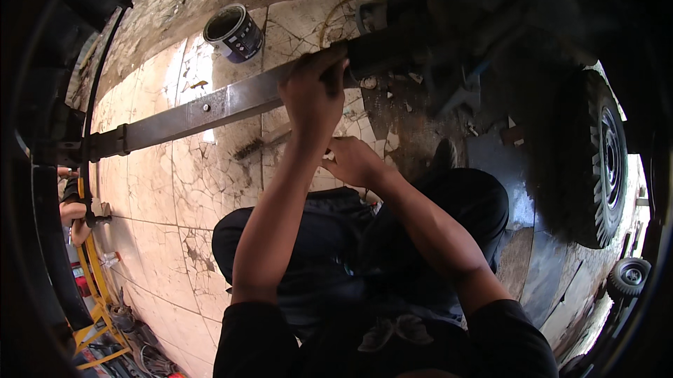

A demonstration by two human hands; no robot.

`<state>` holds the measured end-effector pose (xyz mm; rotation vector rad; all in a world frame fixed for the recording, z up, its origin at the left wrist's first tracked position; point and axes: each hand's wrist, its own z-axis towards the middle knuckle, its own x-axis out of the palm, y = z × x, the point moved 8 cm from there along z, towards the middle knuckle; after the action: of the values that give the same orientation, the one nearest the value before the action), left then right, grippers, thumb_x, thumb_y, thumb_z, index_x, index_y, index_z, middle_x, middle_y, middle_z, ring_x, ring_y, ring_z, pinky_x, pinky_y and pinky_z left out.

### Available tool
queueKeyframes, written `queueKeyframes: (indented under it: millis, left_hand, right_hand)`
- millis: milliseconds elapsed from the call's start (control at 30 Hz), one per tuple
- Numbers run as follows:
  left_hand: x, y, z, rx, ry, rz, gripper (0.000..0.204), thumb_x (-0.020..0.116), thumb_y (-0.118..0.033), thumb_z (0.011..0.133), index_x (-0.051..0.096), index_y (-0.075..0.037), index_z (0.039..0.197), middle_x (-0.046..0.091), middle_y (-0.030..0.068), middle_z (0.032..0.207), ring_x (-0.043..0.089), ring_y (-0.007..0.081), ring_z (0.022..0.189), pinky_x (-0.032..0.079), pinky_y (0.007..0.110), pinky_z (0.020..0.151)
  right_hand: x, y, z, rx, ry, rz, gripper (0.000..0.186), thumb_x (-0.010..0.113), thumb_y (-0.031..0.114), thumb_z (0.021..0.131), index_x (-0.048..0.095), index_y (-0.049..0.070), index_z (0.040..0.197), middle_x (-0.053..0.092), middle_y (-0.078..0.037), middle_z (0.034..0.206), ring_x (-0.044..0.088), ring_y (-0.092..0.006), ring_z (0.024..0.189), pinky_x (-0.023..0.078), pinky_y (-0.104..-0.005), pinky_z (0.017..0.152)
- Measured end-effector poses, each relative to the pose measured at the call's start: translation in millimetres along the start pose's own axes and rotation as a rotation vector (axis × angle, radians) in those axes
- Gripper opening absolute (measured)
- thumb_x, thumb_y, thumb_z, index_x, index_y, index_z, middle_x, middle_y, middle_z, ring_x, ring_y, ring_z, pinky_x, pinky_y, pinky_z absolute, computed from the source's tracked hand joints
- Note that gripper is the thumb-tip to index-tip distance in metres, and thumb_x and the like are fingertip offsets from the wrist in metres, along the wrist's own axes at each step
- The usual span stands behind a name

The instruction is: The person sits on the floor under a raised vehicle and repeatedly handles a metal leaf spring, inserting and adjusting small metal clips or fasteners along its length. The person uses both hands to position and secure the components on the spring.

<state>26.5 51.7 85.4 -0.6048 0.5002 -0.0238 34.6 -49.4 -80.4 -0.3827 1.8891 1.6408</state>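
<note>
A long grey metal beam [203, 110] with a bolt head on its face runs across in front of me, above the tiled floor. My left hand [315, 94] is raised against the beam's right part. Its fingers are curled in where the metal turns dark, and shadow hides what they grip. Lower and to the right, my right hand [355, 161] is closed in a pinch near my left wrist. A small pale bit shows at its fingertips, too small to name. Beyond the beam stands an open paint can [242, 45] with a dark label.
At the right stands a large treaded tyre [606, 157], with a smaller wheel [629, 276] farther off. Cracked tiles [203, 175] and debris cover the floor around my folded legs. A yellow frame [91, 273] is at lower left, near another person's limb [72, 211]. Dark machinery fills the upper right.
</note>
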Motion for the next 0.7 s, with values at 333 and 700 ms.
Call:
queueKeyframes:
  millis: [333, 700]
  left_hand:
    - [-1, 17, 11, -0.105, 0.013, 0.066, 0.014, 0.086, -0.005, 0.091, 0.085, -0.01, 0.104, 0.081, 0.0101, 0.093, 0.08, 0.026, 0.081, 0.061, 0.039, 0.073]
    - [8, 11, 7, -0.147, 0.032, -0.063, 0.016, 0.086, -0.007, 0.091, 0.086, -0.011, 0.107, 0.082, 0.0105, 0.097, 0.082, 0.0253, 0.085, 0.062, 0.037, 0.075]
  right_hand:
    - [-14, 29, 14, -0.061, 0.012, -0.083, 0.061, 0.058, 0.053, 0.111, 0.061, 0.004, 0.147, 0.077, -0.03, 0.114, 0.073, -0.0507, 0.112, 0.058, -0.0578, 0.099]
    - [-10, 21, 17, -0.186, -0.036, 0.061, 0.054, 0.059, 0.047, 0.111, 0.061, 0.004, 0.143, 0.072, -0.033, 0.126, 0.069, -0.0534, 0.116, 0.055, -0.06, 0.1]
